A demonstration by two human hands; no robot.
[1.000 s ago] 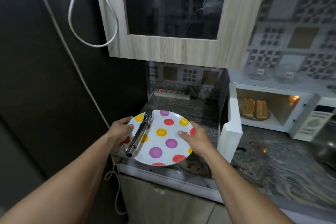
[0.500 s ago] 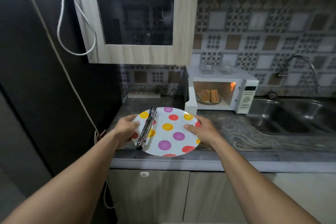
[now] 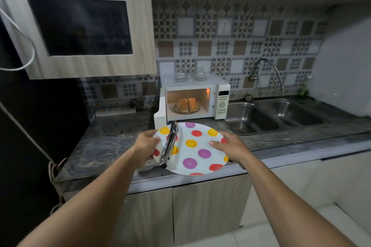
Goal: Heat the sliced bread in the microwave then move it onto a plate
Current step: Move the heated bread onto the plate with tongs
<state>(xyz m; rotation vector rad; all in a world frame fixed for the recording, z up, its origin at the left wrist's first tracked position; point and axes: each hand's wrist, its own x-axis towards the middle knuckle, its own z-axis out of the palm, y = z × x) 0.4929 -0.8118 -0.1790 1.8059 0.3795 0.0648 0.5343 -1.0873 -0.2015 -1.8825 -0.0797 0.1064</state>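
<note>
I hold a white plate (image 3: 200, 144) with coloured dots above the counter's front edge. My left hand (image 3: 147, 144) grips its left rim and my right hand (image 3: 230, 146) grips its right rim. Metal tongs (image 3: 170, 144) lie on the plate's left side. Behind the plate stands a white microwave (image 3: 221, 102) with its door (image 3: 159, 119) swung open to the left and its light on. Inside, toasted bread slices (image 3: 187, 104) stand on a glass dish.
A dark marbled counter (image 3: 112, 136) runs left to right. A steel double sink (image 3: 277, 116) with a curved tap (image 3: 267, 70) lies to the right. A wooden wall cabinet (image 3: 84, 26) hangs at upper left. A power strip (image 3: 115, 110) sits at the counter's back.
The view has pulled back and shifted right, so the microwave and sink now show fully. The plate with the tongs has moved right, in front of the microwave, still in both hands.
</note>
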